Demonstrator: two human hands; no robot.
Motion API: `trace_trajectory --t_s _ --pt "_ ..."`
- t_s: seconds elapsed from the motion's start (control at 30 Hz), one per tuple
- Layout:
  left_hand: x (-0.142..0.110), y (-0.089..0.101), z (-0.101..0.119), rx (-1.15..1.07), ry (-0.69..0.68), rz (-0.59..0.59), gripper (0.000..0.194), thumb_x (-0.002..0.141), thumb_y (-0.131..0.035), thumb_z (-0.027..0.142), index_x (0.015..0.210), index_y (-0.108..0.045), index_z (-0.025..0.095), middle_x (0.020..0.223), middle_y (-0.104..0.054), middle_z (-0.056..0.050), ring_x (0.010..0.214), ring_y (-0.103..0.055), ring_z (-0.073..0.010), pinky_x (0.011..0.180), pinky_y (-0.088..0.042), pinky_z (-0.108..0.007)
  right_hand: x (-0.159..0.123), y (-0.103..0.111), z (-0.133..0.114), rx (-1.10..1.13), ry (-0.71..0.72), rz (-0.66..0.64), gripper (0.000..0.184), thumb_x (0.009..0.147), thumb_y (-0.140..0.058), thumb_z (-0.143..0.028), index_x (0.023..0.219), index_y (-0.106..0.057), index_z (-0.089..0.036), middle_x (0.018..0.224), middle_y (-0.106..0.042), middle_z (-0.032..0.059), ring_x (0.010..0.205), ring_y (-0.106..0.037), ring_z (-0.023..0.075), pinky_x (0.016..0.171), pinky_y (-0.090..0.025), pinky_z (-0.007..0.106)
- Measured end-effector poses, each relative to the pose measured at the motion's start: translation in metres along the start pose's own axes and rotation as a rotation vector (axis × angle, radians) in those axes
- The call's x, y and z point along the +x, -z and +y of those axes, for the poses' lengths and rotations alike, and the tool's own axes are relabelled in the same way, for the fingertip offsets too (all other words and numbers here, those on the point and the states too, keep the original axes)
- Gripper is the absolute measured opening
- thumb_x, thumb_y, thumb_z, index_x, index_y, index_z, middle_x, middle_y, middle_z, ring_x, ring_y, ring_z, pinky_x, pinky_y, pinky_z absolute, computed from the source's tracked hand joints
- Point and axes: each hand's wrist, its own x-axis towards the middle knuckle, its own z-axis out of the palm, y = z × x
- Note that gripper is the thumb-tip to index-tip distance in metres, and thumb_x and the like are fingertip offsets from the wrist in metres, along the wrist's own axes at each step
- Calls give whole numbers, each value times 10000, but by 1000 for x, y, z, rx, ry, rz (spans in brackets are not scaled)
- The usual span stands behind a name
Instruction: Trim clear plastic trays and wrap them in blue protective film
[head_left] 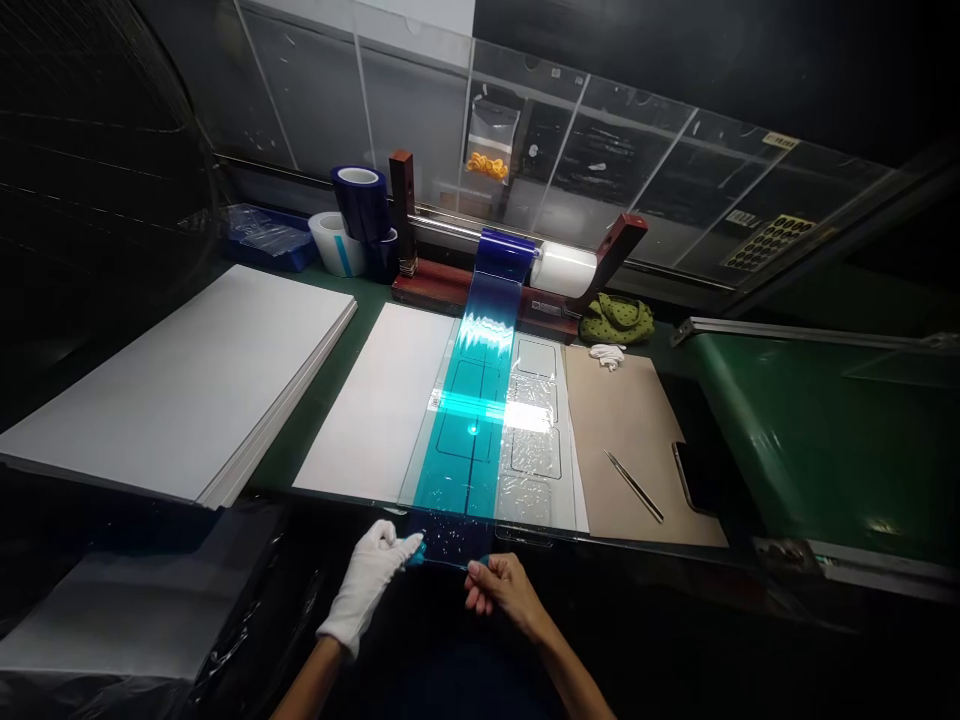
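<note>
My left hand (367, 580), in a white fabric glove, pinches the near left corner of a strip of blue protective film (469, 430). My right hand (506, 595), bare, pinches the near right corner between thumb and fingers. The film runs from a roll (504, 255) on a dark red wooden stand (427, 290) across a clear plastic sheet (536, 450) marked with rounded rectangular outlines. Its end hangs past the table's front edge. The sheet's right part is uncovered and shows crinkled glare.
A white board stack (180, 380) and a white sheet (375, 400) lie to the left. On the right are a tan pad (637, 450), metal tweezers (634, 485), a phone (694, 475), a white glove (607, 355) and a green pouch (615, 318). Spare tape rolls stand at back left.
</note>
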Motion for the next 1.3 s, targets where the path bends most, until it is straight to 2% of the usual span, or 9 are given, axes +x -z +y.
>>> trace_trajectory --t_s 0.27,0.43,0.53,0.6,0.73,0.9,1.0,1.1,1.3 --pt "40 -11 -27 -86 44 125 596 477 -748 541 560 -250 225 481 -369 94 596 -636 -170 561 -405 -229 47 -12 4 2 -12 116 682 583 -580 -767 691 -625 -94 633 -680 96 476 -569 101 453 -394 201" --pt "38 -6 -30 -88 142 83 491 483 -752 551 619 -447 192 582 -575 6 679 -674 -218 599 -466 -273 30 5 10 -14 -33 102 602 642 -612 -682 794 -646 -100 686 -700 89 447 -553 92 402 -342 181" --pt "22 5 -34 -59 204 42 524 544 -729 562 836 -566 158 729 -676 -66 728 -674 -213 654 -486 -295 8 52 -2 -218 38 239 462 736 -589 -567 856 -661 -127 669 -697 55 460 -564 109 415 -364 198" --pt "11 11 -38 9 210 51 530 552 -729 568 853 -575 159 712 -676 -50 665 -644 -181 655 -473 -286 -1 100 -21 -523 116 517 361 823 -506 -467 889 -669 -152 706 -696 48 553 -608 138 504 -432 233" --pt "-2 5 -38 249 88 13 442 663 -624 623 735 -572 190 583 -583 23 550 -511 -138 593 -410 -261 -3 204 -59 -742 74 941 317 870 -434 -313 1068 -608 -138 1052 -633 146 969 -580 233 785 -425 341" --pt "-4 -36 -11 410 -17 -76 423 722 -551 638 759 -586 218 575 -517 37 528 -462 -140 530 -373 -246 8 266 -68 -913 20 985 206 836 -515 -269 936 -623 -126 1013 -595 173 968 -537 263 746 -391 340" --pt "4 -66 6 725 -235 -27 366 832 -462 545 1020 -613 270 759 -604 5 656 -545 -158 623 -415 -254 9 257 -66 -977 83 886 252 899 -414 -278 988 -605 -140 855 -623 108 797 -567 214 678 -386 299" --pt "19 -96 14 1182 -531 -12 386 917 -331 356 1229 -542 275 874 -603 -65 775 -545 -204 697 -412 -316 11 223 -65 -1030 208 738 271 929 -391 -294 1063 -606 -198 928 -635 68 797 -579 179 677 -387 260" --pt "49 -134 5 1420 -565 -38 452 868 -327 149 1228 -552 303 852 -555 -114 745 -489 -233 625 -359 -349 36 146 -75 -1447 365 382 362 954 -330 -170 1165 -586 -315 1055 -619 31 825 -570 148 579 -336 229"
